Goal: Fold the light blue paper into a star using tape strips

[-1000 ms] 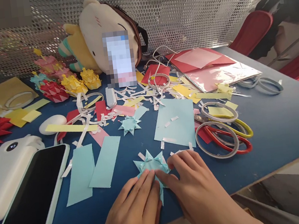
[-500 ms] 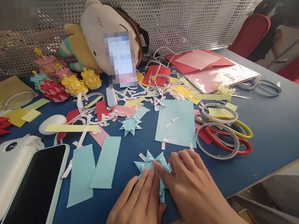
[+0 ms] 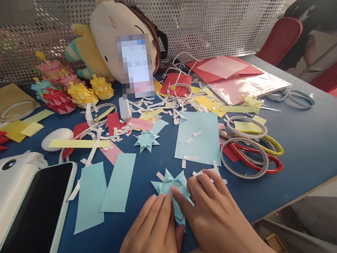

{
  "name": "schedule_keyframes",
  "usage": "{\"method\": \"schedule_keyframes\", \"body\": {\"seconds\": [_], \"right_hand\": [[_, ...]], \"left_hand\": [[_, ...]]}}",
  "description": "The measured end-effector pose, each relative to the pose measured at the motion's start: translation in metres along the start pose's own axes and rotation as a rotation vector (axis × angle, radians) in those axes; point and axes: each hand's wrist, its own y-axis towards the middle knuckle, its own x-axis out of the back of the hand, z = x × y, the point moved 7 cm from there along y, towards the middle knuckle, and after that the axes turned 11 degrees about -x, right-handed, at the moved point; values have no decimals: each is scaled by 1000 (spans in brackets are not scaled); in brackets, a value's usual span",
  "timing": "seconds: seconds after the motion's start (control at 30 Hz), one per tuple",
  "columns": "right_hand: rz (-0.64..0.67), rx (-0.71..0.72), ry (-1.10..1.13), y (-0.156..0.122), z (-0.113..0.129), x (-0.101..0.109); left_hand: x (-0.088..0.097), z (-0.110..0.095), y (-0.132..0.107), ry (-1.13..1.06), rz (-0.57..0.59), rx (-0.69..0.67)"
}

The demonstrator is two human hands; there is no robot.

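A light-blue folded paper star (image 3: pixel 169 185) lies flat on the table near the front edge, its lower part partly covered by my fingers. My left hand (image 3: pixel 152 234) rests on its lower left side, fingers close together and pressing the paper, thumb tucked near the bottom point. From the right, my right hand (image 3: pixel 216 210) pins the star's middle with one fingertip while its other fingers curl over the right side. Behind it sits a smaller light-blue paper star (image 3: pixel 146 140). To the left lie two light-blue paper strips (image 3: pixel 118 183) (image 3: pixel 90 198).
Right of my hands are scissors (image 3: pixel 259 158) with red and yellow handles and rolls of tape (image 3: pixel 244 158). A light-blue sheet (image 3: pixel 198 137), paper scraps, a phone (image 3: pixel 35 227), a power bank (image 3: pixel 7 193) and a plush toy (image 3: pixel 112 31) surround the work. A person (image 3: pixel 312 25) sits far right.
My right hand has shifted slightly down, its fingertip sliding toward me across the star's middle. My left fingers have drawn back a little, so more of the star's centre shows.
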Motion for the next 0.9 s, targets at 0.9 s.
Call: {"method": "schedule_keyframes", "body": {"seconds": [0.9], "right_hand": [[179, 74, 345, 8, -10, -1]], "left_hand": [[-8, 0, -6, -202, -29, -41]]}}
